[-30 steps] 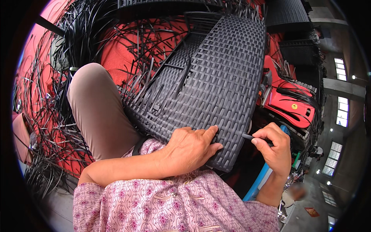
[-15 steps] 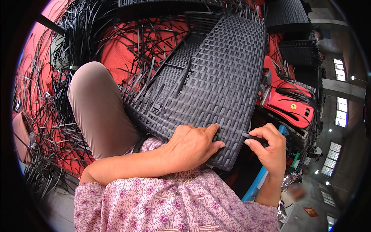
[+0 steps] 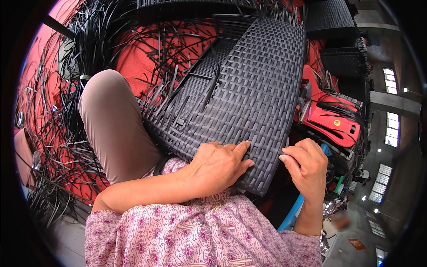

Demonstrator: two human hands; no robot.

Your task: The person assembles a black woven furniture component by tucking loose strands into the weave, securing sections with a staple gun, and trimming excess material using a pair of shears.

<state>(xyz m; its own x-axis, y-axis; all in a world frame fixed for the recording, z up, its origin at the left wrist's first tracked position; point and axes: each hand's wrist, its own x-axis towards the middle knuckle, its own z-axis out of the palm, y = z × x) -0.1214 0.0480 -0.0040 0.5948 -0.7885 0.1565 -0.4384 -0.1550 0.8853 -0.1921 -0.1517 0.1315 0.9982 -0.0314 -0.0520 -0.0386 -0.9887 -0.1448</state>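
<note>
Pinched between our right hand thumb and fingers is the end of a dark strip, right at the near right edge of the panel; our left hand presses flat on the panel's near corner, fingers spread over the weave, grasping nothing that we can see. Listed by size from here. Panel: a large piece of black woven wicker, propped across our lap and slanting up and away from us, its near corner under the left hand and its left edge resting against our knee, which is bent and clad in tan cloth. Floor: red, covered on the left and at the top with loose black strips in tangled heaps. More woven panels stand stacked at the upper right. Red machine: just beyond the panel's right edge, with black strips draped over it. Blue bar: low on the right, passing behind our right forearm. Strip: thin, short where it shows, touching the panel's edge.
</note>
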